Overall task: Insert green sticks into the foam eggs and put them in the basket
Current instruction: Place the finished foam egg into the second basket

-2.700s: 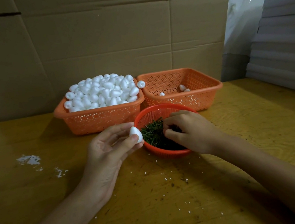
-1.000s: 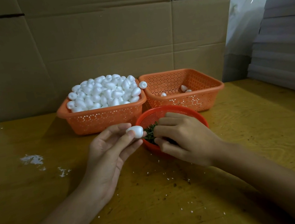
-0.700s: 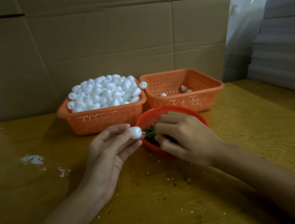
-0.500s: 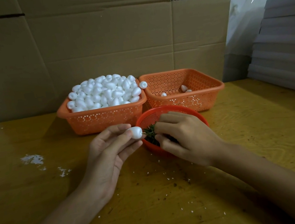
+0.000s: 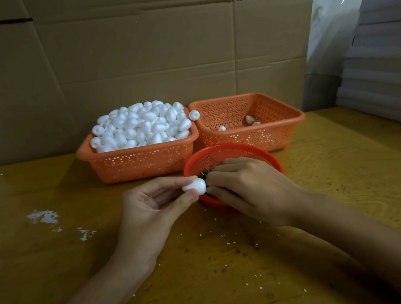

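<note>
My left hand (image 5: 148,210) pinches a white foam egg (image 5: 195,185) between thumb and fingertips, just left of the round red basket (image 5: 220,152). My right hand (image 5: 248,191) lies over that basket, its thumb and forefinger closed right against the egg's end. A green stick is presumably pinched there, but my fingers hide it. A few green sticks (image 5: 206,172) show in the basket above my forefinger. The left orange basket (image 5: 141,160) is heaped with plain foam eggs (image 5: 139,125). The right orange basket (image 5: 278,125) holds three eggs (image 5: 250,119).
One loose egg (image 5: 194,115) rests on the rims between the two orange baskets. Cardboard sheets (image 5: 144,56) stand behind them. Grey boards (image 5: 387,61) are stacked at the right. White foam crumbs (image 5: 43,216) dot the yellow wooden table (image 5: 53,249).
My right hand left the pile of sticks and came up against the egg. My left hand turned the egg on its side and held it steady.
</note>
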Available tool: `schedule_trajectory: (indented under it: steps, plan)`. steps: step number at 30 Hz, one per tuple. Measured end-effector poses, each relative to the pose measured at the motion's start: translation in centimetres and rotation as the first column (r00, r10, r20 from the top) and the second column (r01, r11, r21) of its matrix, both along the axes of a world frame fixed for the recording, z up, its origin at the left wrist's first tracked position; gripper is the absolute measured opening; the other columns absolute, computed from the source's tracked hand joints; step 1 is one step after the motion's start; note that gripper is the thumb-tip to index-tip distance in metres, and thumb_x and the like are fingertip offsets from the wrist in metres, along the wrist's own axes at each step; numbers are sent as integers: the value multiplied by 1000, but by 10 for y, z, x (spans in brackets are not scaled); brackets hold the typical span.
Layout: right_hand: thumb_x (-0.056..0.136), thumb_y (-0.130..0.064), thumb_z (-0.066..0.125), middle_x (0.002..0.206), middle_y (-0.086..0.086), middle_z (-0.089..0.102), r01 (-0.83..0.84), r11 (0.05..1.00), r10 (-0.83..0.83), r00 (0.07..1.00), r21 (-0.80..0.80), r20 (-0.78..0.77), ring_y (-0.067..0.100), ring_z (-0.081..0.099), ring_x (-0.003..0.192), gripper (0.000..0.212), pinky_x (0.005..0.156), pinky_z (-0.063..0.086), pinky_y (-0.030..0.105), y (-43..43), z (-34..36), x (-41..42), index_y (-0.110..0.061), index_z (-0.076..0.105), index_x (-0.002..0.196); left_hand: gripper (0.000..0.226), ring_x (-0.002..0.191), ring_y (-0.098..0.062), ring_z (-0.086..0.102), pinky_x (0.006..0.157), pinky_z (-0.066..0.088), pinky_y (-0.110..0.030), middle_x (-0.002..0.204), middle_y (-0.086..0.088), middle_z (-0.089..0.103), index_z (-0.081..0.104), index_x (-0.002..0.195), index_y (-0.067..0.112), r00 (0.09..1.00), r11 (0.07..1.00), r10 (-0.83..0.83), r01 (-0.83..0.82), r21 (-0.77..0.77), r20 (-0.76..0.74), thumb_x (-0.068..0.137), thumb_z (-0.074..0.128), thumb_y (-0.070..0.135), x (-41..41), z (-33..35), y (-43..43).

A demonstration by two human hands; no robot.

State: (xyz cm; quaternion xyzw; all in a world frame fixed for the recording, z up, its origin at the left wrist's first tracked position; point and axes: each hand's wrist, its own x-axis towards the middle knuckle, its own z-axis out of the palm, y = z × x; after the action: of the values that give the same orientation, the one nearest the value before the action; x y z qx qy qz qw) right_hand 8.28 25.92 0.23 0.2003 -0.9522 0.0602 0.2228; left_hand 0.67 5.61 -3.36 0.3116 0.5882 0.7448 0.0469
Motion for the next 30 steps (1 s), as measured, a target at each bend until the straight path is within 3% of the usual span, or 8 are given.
schedule_trajectory:
  steps: [4,9,18,22,26,30]
  plan:
    - [111,-28,45,91,-8,62,-1,1000,1,1000,-2,17,15,55,82,21,76,47,41,0,-1,0,-19,62,103,25,98,-25,79,83,61,-25,103,-9,81,82,100,10,1000,1000,-12,11,-16,-18,75,85,11,-2,2,0]
    - [111,-28,44,87,-15,54,-9,999,9,1000,-50,7,12,52,80,23,72,35,25,-1,0,0,-19,60,97,23,94,-26,79,81,62,-25,104,-9,81,83,101,15,999,999,-31,31,-13,-40,78,84,13,-5,2,-1]
    - [110,-26,48,85,-9,61,7,985,4,998,-174,63,14,56,81,21,71,46,40,1,-3,-1,-19,61,95,20,97,-27,78,81,63,-28,104,-11,81,82,101,9,997,999,-43,42,-13,-58,81,82,8,-9,0,-2]
    - [110,-28,47,85,-8,62,3,982,12,997,-189,79,13,57,81,22,71,46,38,2,-3,-2,-19,62,96,24,95,-28,79,83,64,-33,103,-11,81,83,99,13,1000,1000,-23,23,10,1,76,84,15,-6,-1,0]
    - [110,-22,50,82,-8,63,-8,952,44,993,-307,108,10,59,78,21,70,45,31,4,0,-3,-18,63,94,47,105,-27,77,82,63,-28,114,-10,79,79,116,24,990,994,-90,82,73,106,70,88,20,-1,1,2]
    - [110,-19,51,78,-4,66,-10,888,109,976,-461,189,18,64,76,23,73,49,42,6,4,-3,-14,65,93,48,110,-31,76,80,62,-29,123,-11,76,75,125,25,981,983,-165,155,96,104,78,83,20,1,0,3]
